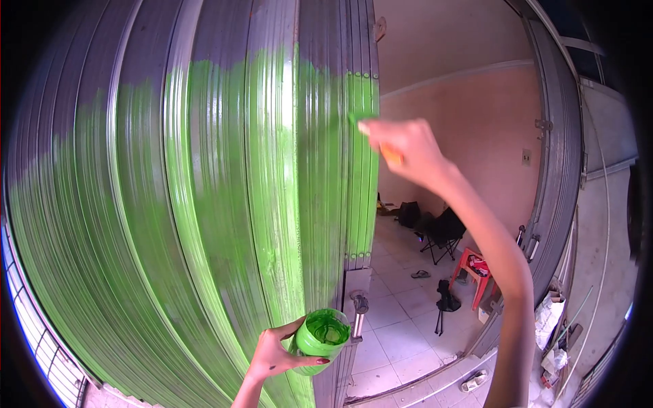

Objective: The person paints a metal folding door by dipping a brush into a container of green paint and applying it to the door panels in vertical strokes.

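Two hands: left hand grasps the paint cup, thumb across its near side; right hand is clenched around the paintbrush.
Paint cup: low in front of the metal gate, green paint inside and smeared around the rim.
Paintbrush: raised near the gate's doorway edge, tip green and blurred; cannot tell whether it touches.
Gate: ribbed, green and streaky below an uneven line, grey above.
Doorway: black folding chair and red stool on the tiled floor.
Lettering: pale marks on the red bundle upon the stool, too small to read.
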A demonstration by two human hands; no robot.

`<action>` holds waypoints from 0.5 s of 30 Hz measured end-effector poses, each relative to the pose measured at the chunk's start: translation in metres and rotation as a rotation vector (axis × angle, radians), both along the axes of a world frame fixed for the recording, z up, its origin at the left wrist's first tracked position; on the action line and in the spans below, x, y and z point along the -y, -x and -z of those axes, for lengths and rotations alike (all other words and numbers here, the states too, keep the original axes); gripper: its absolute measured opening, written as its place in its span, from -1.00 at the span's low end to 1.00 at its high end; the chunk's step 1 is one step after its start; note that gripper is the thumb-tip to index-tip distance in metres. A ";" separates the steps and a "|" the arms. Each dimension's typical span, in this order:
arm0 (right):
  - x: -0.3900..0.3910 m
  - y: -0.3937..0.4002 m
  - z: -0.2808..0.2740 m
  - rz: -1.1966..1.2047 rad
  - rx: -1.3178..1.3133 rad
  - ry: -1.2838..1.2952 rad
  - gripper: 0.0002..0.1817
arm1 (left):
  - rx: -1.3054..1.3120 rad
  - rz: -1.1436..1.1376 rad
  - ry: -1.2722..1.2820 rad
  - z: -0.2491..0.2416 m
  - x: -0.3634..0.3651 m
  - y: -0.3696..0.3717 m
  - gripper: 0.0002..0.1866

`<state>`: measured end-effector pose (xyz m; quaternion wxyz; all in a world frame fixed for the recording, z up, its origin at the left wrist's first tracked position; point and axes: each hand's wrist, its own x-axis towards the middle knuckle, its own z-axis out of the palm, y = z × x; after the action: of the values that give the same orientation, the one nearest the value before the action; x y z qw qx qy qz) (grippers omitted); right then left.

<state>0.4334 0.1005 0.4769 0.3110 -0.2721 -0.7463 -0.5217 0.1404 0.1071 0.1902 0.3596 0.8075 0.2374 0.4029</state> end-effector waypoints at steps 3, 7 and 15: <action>-0.024 -0.003 -0.037 -0.015 0.052 -0.111 -0.87 | -0.011 0.011 -0.023 0.000 -0.001 -0.004 -0.07; -0.041 -0.014 0.000 0.083 0.127 -0.064 -0.84 | -0.002 0.024 -0.010 0.007 -0.001 0.001 -0.08; 0.004 -0.001 0.100 0.268 0.325 0.611 -0.86 | 0.011 -0.002 -0.046 0.014 -0.006 0.006 -0.01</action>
<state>0.4346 0.0960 0.3767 0.0218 -0.3611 -0.8651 -0.3475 0.1342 0.1130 0.1762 0.3418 0.8132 0.2269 0.4129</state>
